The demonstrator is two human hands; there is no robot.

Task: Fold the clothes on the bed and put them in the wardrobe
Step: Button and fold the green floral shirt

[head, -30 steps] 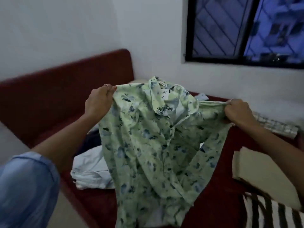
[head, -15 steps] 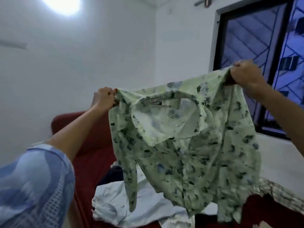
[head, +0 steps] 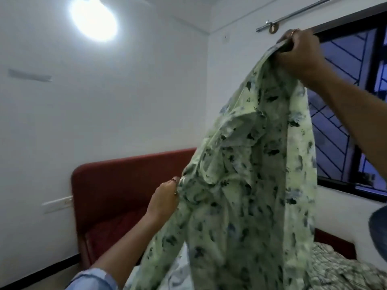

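My right hand (head: 298, 52) is raised high, arm stretched up and forward, fingers curled and pinching the top edge of the floral shirt (head: 251, 174). My left hand (head: 165, 198) sits much lower, forearm angled upward, fingers gripping the shirt's left edge.

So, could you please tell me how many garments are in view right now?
3: a green shirt held up by both hands, a white garment below it, a checked one at lower right. More may be hidden behind the shirt.

right hand (head: 298, 52) raised, shirt (head: 251, 185) hanging steeper
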